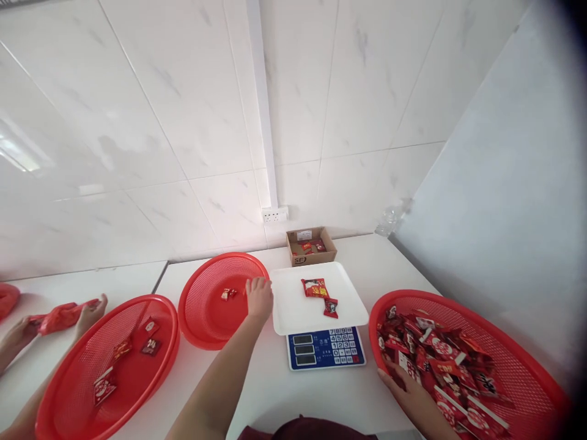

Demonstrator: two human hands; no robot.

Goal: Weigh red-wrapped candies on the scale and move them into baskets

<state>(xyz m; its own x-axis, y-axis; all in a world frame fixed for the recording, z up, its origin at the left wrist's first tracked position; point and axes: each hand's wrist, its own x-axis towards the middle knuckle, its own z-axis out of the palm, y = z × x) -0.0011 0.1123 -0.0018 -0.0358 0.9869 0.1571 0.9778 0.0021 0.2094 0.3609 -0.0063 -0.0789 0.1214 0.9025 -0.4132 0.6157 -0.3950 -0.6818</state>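
My left hand (259,297) reaches over the right rim of the middle red basket (206,327), fingers loosely curled, close to two small red candies (228,294) lying inside it; whether it holds anything is hidden. My right hand (403,385) rests in the right red basket (518,360), among several red snack packets (447,357). Between them stands a scale with a white tray (293,311) and blue keypad (326,348); two red packets (320,293) lie on the tray.
A left red basket (137,379) holds a few packets. Another person's hands (89,313) at far left hold a red bag (59,316). A small cardboard box (311,245) with packets sits by the wall, under a socket (275,214).
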